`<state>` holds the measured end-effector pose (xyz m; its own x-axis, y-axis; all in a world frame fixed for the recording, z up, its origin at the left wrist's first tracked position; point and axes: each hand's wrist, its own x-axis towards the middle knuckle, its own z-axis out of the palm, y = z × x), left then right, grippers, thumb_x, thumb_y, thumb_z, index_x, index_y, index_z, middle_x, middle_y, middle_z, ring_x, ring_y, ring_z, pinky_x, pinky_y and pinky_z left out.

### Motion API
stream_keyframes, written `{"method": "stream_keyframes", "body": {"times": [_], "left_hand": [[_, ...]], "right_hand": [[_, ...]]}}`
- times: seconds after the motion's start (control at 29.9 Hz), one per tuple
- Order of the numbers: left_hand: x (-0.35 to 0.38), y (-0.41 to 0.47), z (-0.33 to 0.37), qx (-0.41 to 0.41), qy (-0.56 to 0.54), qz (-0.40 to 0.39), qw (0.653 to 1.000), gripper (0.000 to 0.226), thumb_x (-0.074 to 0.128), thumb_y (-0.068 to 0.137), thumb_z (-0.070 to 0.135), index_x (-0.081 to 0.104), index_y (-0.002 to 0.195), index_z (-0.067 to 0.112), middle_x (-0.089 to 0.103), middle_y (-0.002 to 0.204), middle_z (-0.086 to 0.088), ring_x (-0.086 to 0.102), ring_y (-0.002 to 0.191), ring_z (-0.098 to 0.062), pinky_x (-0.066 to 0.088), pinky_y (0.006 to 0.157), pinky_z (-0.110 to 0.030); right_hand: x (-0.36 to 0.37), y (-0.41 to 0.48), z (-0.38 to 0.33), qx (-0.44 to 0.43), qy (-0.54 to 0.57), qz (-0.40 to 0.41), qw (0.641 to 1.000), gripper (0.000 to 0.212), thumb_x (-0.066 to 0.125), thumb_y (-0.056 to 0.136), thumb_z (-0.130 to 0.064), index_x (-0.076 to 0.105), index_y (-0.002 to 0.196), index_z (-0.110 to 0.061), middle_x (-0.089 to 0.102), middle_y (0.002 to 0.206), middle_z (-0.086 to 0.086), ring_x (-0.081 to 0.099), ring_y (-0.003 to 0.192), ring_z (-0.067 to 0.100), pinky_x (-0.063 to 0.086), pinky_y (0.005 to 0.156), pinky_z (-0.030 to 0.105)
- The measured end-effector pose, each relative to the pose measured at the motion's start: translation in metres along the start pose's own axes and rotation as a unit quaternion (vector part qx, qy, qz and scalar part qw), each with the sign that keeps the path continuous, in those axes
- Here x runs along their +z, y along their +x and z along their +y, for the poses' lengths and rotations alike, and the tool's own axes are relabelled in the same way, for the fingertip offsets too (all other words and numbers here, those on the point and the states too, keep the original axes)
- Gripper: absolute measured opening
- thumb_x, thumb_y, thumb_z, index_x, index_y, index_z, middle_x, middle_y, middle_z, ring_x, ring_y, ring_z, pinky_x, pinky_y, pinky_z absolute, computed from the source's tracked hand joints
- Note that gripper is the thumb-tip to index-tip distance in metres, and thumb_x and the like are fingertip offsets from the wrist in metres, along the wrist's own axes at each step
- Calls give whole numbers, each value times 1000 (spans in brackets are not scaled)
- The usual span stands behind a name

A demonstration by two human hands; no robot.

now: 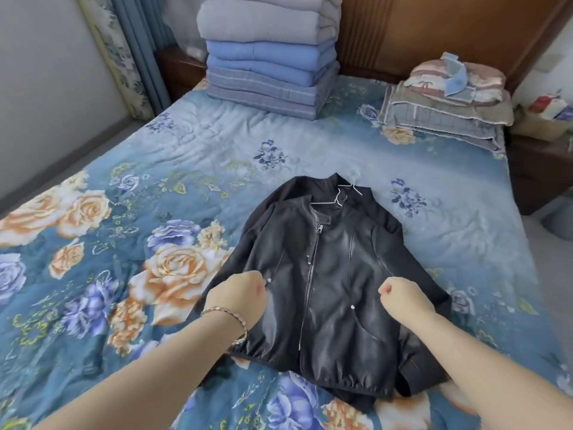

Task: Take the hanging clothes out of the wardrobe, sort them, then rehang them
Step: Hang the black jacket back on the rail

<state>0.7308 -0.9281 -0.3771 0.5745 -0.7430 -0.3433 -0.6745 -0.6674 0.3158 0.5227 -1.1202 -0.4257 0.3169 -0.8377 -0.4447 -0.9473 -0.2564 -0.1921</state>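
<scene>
Black leather jacket [325, 274], zipped, flat on floral bedspread [186, 150], white hanger [338, 198] inside

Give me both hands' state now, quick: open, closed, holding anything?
Left hand: fingers curled against the black jacket; whether they grip it cannot be told.
Right hand: closed fist over the black jacket, nothing seen in it.

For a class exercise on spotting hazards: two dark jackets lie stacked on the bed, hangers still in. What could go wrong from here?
1. The white hangers overlap at the collars, so lifting the leather jacket might snag and drag the jacket beneath.
2. Both jackets are dark and look alike, so they could get mixed up while sorting.
</scene>
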Motion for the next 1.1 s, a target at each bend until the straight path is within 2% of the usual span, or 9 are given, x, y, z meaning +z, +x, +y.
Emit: {"method": "stream_keyframes", "body": {"times": [0.1, 0.4, 0.67, 0.84, 0.9, 0.97, 1.0, 1.04, 1.1], "left_hand": [[25, 64, 10, -4, 9, -9, 1000, 22, 32, 91, 13, 49, 78, 17, 49, 67, 4, 56, 74, -26, 40, 62, -27], [103, 251, 41, 34, 26, -12, 999, 23, 34, 92, 18, 57, 92, 17, 59, 87, 2, 58, 83, -25, 44, 71, -28], [161, 351, 40, 47, 16, 14, 999, 22, 38, 92, 23, 59, 92, 22, 63, 88, 4, 59, 83, -22, 43, 68, -26], [174, 365, 36, 70, 13, 14, 997, 20, 39, 92, 24, 59, 93, 24, 64, 88, 5, 61, 84, -20, 48, 72, -27], [172, 368, 36, 66, 9, 11, 998, 20, 40, 92, 24, 60, 92, 23, 65, 88, 5, 61, 84, -21, 49, 72, -28], [168, 366, 36, 60, 2, 7, 998, 20, 40, 92, 24, 60, 91, 23, 65, 87, 6, 61, 82, -20, 49, 71, -27], [165, 364, 37, 58, 1, 6, 998, 20, 40, 92, 24, 60, 90, 23, 65, 87, 6, 61, 83, -20, 49, 71, -27], [161, 363, 38, 57, 1, 5, 998, 20, 40, 92, 24, 60, 90, 23, 65, 88, 6, 61, 83, -20, 49, 72, -27], [152, 359, 38, 51, 5, 0, 999, 20, 40, 92, 25, 59, 92, 24, 65, 88, 6, 61, 84, -19, 46, 71, -26]], "right_hand": [[4, 65, -1, 4, 16, 16, 1000, 29, 44, 90, -8, 62, 110, -17, 56, 120, 3, 58, 104, 24, 49, 83, 31], [42, 262, -4, -7, 14, 52, 999, 34, 46, 93, -14, 53, 126, -10, 42, 134, 7, 50, 115, 26, 44, 90, 34], [75, 385, -5, 45, -9, 54, 997, 58, 38, 99, -25, 12, 148, -9, 17, 156, 6, 17, 144, 22, 22, 111, 44], [79, 421, 13, 91, 89, -7, 992, 70, 46, 93, -42, 13, 148, -14, 36, 148, 7, 34, 137, 27, 18, 116, 47], [77, 419, 13, 83, 107, -8, 991, 64, 51, 90, -43, 32, 142, -12, 46, 140, 8, 42, 130, 27, 29, 111, 44], [76, 411, 14, 56, 126, -23, 990, 30, 54, 90, -35, 55, 107, -11, 60, 105, 7, 58, 98, 22, 44, 89, 31], [74, 404, 12, 37, 145, -29, 988, 18, 53, 91, -26, 52, 80, -11, 55, 80, 4, 54, 74, 17, 42, 69, 23], [73, 398, 11, 25, 172, -28, 984, 29, 51, 91, -18, 40, 65, -13, 43, 65, 1, 42, 58, 14, 33, 56, 23], [62, 385, 9, 25, 207, -21, 978, 34, 50, 88, -8, 34, 59, -13, 35, 58, 0, 33, 52, 15, 26, 51, 27]]}}
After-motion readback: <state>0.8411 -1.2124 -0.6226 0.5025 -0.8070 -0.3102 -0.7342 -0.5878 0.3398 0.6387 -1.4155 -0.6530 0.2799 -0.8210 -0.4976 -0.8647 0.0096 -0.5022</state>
